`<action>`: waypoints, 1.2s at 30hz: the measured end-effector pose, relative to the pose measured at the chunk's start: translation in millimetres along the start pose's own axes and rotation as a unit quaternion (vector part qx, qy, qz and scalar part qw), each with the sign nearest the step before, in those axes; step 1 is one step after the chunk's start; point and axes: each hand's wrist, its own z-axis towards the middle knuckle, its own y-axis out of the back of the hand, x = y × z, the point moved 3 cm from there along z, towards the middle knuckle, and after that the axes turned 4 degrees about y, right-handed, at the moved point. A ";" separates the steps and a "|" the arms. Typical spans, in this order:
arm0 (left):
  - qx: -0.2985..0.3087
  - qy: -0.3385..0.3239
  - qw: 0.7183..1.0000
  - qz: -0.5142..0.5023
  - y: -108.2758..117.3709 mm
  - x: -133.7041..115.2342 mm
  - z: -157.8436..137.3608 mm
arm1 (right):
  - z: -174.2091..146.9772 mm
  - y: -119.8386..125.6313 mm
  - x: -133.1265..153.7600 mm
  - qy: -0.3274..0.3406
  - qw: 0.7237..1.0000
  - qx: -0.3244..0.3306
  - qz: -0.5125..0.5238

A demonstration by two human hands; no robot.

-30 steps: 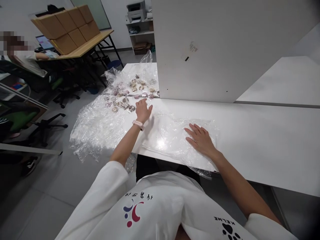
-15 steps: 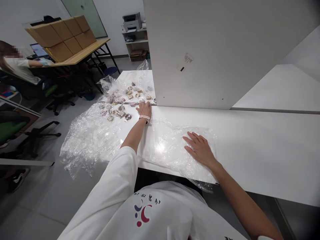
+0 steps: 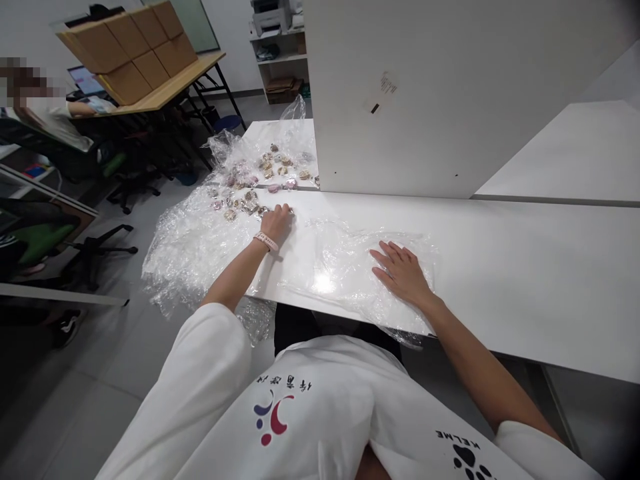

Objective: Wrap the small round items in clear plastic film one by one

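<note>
My left hand [image 3: 277,224], with a pale band on its wrist, is over the white table by the edge of a loose spread of small wrapped pieces [image 3: 250,198]. Its fingers are curled down and closed, with a small dark bit showing at the fingertips; what it is I cannot make out. These pieces are brown, cream and pinkish, in clear wrapping. My right hand [image 3: 401,270] lies flat, fingers spread, on a clear plastic sheet or bag [image 3: 345,257]. A large crumpled heap of clear plastic [image 3: 185,247] covers the table's left end and hangs over its edge.
A tall white panel [image 3: 400,120] stands across the back of the white table [image 3: 525,287]. At the far left, a person [image 3: 50,120] sits at a wooden desk [image 3: 165,97] stacked with cardboard boxes [image 3: 130,53]. A shelf with a printer [image 3: 270,17] stands behind.
My left hand has drawn back toward me and slightly left, away from the panel's corner, and its fingers have curled. My right hand stays flat on the plastic. The view has tilted down slightly.
</note>
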 end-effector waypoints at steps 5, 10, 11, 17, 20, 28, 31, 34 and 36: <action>-0.162 0.000 0.983 -0.086 53.6 -26.6 -14.4 | 0.8 1.4 2.0 -0.006 1.000 0.008 0.023; -0.158 -0.210 0.948 -0.179 43.1 -142.5 -92.6 | -0.1 5.1 -0.3 -0.019 0.995 -0.029 0.095; -0.134 -0.239 0.946 -0.175 31.6 -163.4 -108.6 | 0.0 5.7 -2.7 -0.030 0.990 -0.047 0.127; -0.080 -0.353 0.922 -0.138 -4.8 -205.6 -163.0 | -6.1 21.0 -23.2 -0.205 0.889 -0.179 0.367; -0.060 -0.383 0.901 -0.194 8.9 -186.7 -174.7 | -27.6 48.2 -19.8 -0.201 0.885 -0.176 0.380; -0.009 -0.362 0.897 -0.253 -21.5 -119.8 -222.2 | -129.3 53.5 26.7 0.054 0.984 0.051 0.163; -0.042 -0.335 0.893 -0.296 -32.7 -115.0 -225.9 | -132.4 42.6 32.9 0.029 0.986 0.002 0.165; -0.040 -0.293 0.882 -0.368 -28.4 -117.3 -222.0 | -116.7 50.2 32.1 0.000 0.976 -0.023 0.218; -0.021 -0.226 0.877 -0.424 -20.9 -117.2 -215.5 | -99.9 62.0 26.2 -0.032 0.960 -0.034 0.276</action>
